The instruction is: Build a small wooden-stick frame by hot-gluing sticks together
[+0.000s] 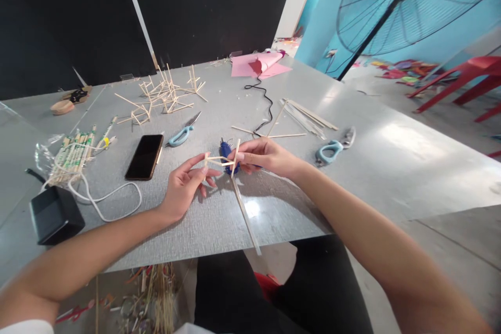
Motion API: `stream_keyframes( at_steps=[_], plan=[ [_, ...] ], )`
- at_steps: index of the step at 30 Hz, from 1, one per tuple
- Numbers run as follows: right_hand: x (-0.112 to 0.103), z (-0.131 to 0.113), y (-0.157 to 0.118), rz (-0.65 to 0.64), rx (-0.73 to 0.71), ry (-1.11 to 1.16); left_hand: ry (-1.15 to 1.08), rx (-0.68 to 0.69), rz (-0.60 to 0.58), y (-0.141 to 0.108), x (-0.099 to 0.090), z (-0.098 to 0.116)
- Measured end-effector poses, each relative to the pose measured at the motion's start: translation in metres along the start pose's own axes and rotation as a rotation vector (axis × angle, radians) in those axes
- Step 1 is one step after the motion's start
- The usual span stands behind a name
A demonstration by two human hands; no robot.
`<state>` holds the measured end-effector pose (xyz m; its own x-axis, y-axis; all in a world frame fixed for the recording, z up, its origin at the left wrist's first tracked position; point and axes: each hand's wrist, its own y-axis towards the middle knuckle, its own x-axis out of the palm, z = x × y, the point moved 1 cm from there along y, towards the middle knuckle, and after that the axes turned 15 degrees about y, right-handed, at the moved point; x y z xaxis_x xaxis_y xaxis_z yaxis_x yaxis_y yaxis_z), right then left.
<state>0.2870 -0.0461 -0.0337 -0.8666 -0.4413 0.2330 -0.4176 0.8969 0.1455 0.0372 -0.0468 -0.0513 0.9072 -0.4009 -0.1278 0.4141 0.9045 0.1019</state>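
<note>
Between my two hands is a small frame of wooden sticks (219,159), held above the table. My left hand (187,182) pinches the short stick at its left end between thumb and fingers. At its right end, my right hand (266,156) grips another short stick, which stands nearly upright. A blue glue gun (226,150) lies just behind and below the frame, partly covered by my right hand. From it a clear glue stick (246,216) stretches toward the table's near edge.
Stick structures (168,94) stand at the back. A phone (144,157), blue-handled scissors (182,134) and a black power adapter (57,214) are on the left; blue-handled cutters (332,150) and loose sticks (309,115) are on the right. A black cord (270,104) runs behind the glue gun.
</note>
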Motion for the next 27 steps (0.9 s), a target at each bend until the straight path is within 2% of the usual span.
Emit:
stream_keyframes(
  at_steps=[12,27],
  plan=[
    [0.0008,-0.0020,-0.0005,-0.029,-0.003,-0.014,-0.008,0.008,0.002,0.0003,0.0008,0.0022],
    [0.0034,-0.0027,0.0025,0.039,0.022,-0.060,-0.005,-0.027,0.035,0.0014,0.0006,0.0040]
  ],
)
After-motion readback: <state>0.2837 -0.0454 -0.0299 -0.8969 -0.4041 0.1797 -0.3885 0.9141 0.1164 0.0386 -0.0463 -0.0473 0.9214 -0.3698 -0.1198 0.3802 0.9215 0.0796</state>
